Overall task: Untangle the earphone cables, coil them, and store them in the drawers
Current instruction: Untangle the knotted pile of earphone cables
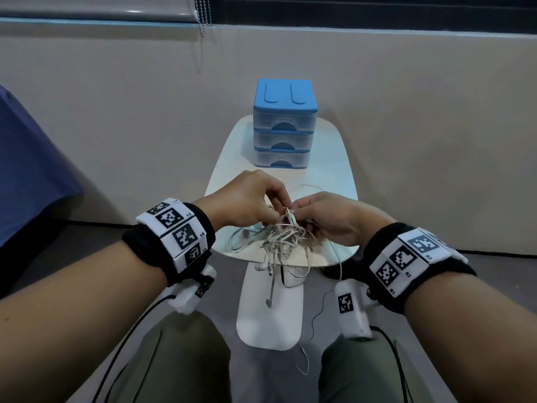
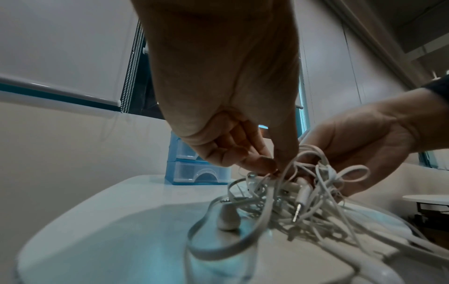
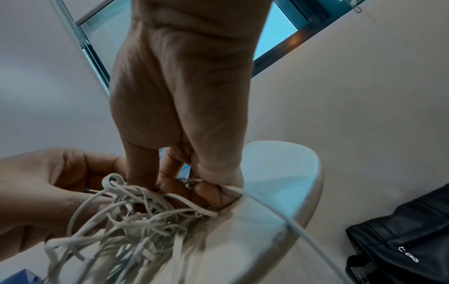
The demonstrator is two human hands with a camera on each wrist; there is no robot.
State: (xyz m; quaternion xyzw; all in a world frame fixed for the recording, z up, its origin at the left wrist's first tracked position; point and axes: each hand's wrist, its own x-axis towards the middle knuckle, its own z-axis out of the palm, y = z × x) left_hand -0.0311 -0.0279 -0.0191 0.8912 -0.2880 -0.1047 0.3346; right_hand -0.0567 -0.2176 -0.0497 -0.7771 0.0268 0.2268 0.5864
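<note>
A knotted bundle of white earphone cables (image 1: 283, 238) (image 2: 286, 199) (image 3: 145, 217) lies at the near edge of a small white table (image 1: 229, 158), with earbuds and a plug dangling over the front. My left hand (image 1: 277, 199) (image 2: 272, 167) pinches strands at the top of the tangle. From the right, my right hand (image 1: 302, 212) (image 3: 192, 189) curls its fingers round other strands. A blue three-drawer unit (image 1: 283, 125) (image 2: 196, 169) stands at the table's far end, all its drawers closed.
A white pedestal foot (image 1: 268, 312) sits on the grey floor between my knees. A thin loose cable (image 1: 319, 312) trails on the floor. A black bag (image 3: 401, 236) lies on the floor right of the table. Beige wall behind.
</note>
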